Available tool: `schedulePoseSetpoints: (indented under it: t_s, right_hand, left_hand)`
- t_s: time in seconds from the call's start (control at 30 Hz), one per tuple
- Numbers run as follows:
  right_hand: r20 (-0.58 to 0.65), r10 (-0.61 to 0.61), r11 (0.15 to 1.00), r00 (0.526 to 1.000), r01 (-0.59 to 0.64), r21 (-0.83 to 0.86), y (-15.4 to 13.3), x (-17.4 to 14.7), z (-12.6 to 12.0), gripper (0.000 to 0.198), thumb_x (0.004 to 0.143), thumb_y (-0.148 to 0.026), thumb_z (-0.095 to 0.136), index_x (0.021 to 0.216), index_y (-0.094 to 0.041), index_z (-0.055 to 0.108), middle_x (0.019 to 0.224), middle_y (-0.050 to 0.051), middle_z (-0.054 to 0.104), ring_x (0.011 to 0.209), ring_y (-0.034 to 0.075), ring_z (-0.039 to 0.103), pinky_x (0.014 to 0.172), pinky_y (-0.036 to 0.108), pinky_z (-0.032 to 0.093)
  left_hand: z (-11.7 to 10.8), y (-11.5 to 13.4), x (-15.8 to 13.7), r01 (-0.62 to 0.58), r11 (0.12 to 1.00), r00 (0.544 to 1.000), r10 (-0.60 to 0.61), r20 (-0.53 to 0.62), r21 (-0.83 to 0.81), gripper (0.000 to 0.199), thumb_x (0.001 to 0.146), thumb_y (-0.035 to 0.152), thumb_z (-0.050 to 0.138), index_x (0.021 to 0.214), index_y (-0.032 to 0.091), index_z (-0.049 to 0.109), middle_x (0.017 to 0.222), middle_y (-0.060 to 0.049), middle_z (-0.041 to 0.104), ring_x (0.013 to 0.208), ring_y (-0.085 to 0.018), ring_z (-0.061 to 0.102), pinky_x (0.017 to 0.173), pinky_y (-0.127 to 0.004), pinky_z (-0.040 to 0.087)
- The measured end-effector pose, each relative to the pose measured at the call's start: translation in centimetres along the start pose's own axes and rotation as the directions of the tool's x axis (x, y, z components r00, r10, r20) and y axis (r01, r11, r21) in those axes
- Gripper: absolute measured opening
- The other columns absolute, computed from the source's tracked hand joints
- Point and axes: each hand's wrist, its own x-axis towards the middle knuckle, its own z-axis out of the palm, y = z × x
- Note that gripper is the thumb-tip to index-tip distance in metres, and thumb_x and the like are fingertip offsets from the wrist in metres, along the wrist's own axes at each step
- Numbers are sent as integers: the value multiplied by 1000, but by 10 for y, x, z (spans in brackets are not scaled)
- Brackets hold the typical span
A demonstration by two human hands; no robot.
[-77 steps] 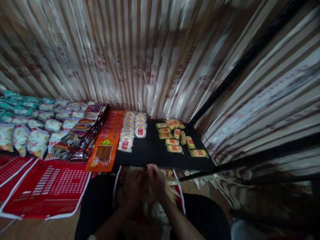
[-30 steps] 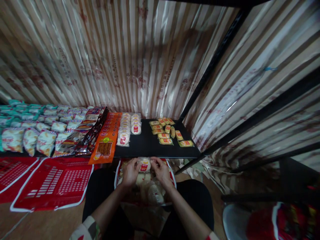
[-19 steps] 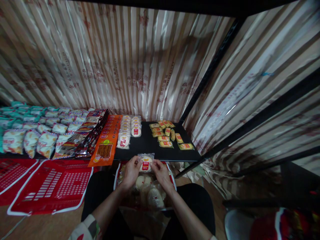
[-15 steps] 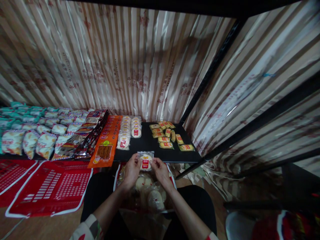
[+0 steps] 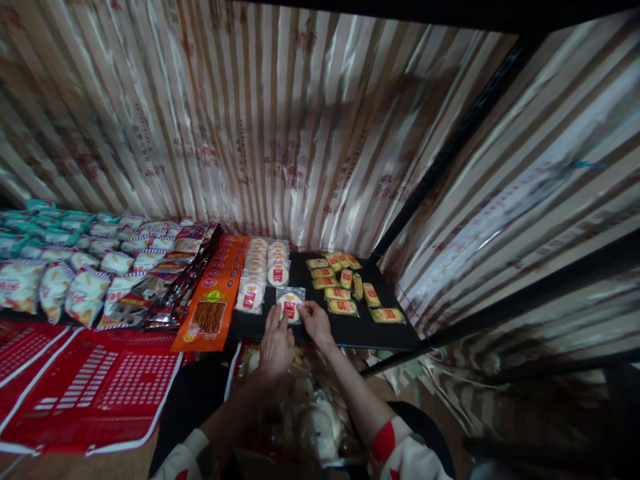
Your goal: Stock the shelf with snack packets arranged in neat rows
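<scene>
A round white cake in a clear packet with a red label [image 5: 289, 308] is between my hands, low over the front part of the black shelf [image 5: 310, 331]. My left hand [image 5: 278, 343] has its fingers at the packet's lower left edge, the thumb partly hidden. On the opposite side, my right hand [image 5: 317, 325] pinches the right edge. Just behind and to the left lie two rows of matching packaged round cakes [image 5: 251, 293]. Below my wrists, a basket holds more packaged round cakes [image 5: 320, 427].
Small yellow packaged cakes [image 5: 342, 293] lie on the shelf's right. To the left are an orange snack packet [image 5: 213, 287], dark packets [image 5: 165, 287] and many white bags [image 5: 89, 293]. Red baskets [image 5: 110, 373] stand below at left. A black post [image 5: 450, 147] slants at right before striped curtains [image 5: 280, 120].
Both hands have moved forward with the round cake packet, from above the basket to over the shelf beside the rows. The camera view has shifted slightly.
</scene>
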Motion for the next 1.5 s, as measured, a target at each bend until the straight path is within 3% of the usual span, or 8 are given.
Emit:
schedulePoseSetpoints:
  t_s: [0.4,0.97,1.5]
  right_hand:
    - [6,42,986,999,-40,-164,-26,41,16,24,83,-37,53,92,-19,66,85,3,70,79,16,64,67,23,43]
    - [-42,-17,988,999,10,-157,-31,69,38,25,82,-38,52,92,-20,67,84,3,71,77,16,64,66,23,44]
    - [-52,-69,981,996,58,-183,-25,78,46,29,84,-39,49,100,-21,65,88,3,69,77,16,63,65,23,43]
  left_hand:
    - [18,-18,34,60,994,994,-68,83,93,51,79,9,36,127,1,47,142,-18,38,135,-27,27,110,-40,32]
    - [22,-24,56,103,985,987,-119,112,137,51,78,8,36,126,-2,46,143,-20,35,137,-27,20,112,-38,25]
    - [33,-28,58,113,990,994,-113,4,89,50,77,10,38,124,-1,49,139,-20,42,136,-28,25,111,-42,27]
